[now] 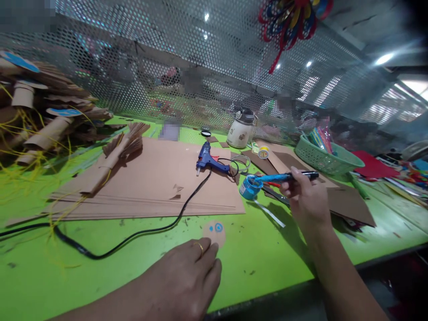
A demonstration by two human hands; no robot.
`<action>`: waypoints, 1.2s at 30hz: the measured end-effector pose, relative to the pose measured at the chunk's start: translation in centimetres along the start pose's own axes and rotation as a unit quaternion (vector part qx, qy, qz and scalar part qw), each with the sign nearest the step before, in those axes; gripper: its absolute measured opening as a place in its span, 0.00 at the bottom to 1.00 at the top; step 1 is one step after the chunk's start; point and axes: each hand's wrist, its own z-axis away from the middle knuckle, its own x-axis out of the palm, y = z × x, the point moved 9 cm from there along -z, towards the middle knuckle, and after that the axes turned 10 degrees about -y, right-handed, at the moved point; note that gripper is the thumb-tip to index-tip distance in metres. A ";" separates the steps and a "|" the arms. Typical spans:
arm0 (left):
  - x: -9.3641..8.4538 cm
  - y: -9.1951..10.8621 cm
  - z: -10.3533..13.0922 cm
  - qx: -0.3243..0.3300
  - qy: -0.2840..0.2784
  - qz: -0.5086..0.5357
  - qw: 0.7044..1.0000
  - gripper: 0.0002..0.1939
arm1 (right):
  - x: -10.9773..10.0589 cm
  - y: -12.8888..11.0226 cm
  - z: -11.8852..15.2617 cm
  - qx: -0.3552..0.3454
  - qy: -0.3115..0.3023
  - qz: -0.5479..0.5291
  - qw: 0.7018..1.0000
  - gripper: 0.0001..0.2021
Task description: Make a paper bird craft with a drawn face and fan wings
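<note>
My right hand (306,196) grips a paintbrush (279,177) with a black upper part and a blue-smeared lower part. The brush tip is at the mouth of a small open jar of blue paint (250,189). On the green table lies a round tan paper piece (214,235) bearing two blue marks, one ring-shaped. My left hand (194,272), with a ring on one finger, lies palm down with its fingertips at the disc's lower edge. A white strip (270,214) and scissors (277,195) lie beside the jar.
A blue glue gun (210,159) rests on stacked brown paper sheets (160,174), its black cord (140,232) crossing the table. A rolled paper figure (115,162) lies leftward, near a pile of similar ones (50,129). Behind stand a white bottle (240,130) and green basket (329,158).
</note>
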 end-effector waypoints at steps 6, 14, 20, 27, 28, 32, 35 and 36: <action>-0.5 0.1 -0.3 0.006 -0.007 -0.012 1.000 0.20 | 2.8 0.4 2.0 0.062 -0.100 -0.071 0.990 0.08; -0.7 0.1 -0.2 0.004 0.009 -0.022 1.000 0.20 | 3.7 1.1 3.5 0.084 -0.111 -0.042 0.989 0.08; -0.3 -0.1 0.1 -0.002 0.021 -0.001 1.000 0.19 | 0.2 -1.7 1.8 -0.069 0.016 0.073 0.995 0.11; -0.8 -0.1 -0.1 -0.002 0.054 -0.018 0.998 0.20 | 0.8 2.3 -1.2 0.018 -0.090 0.314 0.945 0.16; -0.9 -0.1 -0.2 -0.003 0.055 -0.019 0.998 0.21 | 1.2 3.0 -1.3 0.033 -0.117 0.323 0.939 0.17; -0.9 -0.1 -0.4 0.001 0.039 -0.027 0.999 0.20 | 1.0 2.7 -1.5 0.034 -0.106 0.325 0.939 0.19; -0.8 0.1 -0.5 0.012 0.017 -0.036 0.999 0.18 | -0.2 0.4 -1.1 -0.027 -0.014 0.286 0.958 0.16; -0.8 0.1 -0.4 0.013 0.016 -0.037 0.999 0.18 | -0.5 -0.3 -0.9 -0.048 0.011 0.261 0.964 0.16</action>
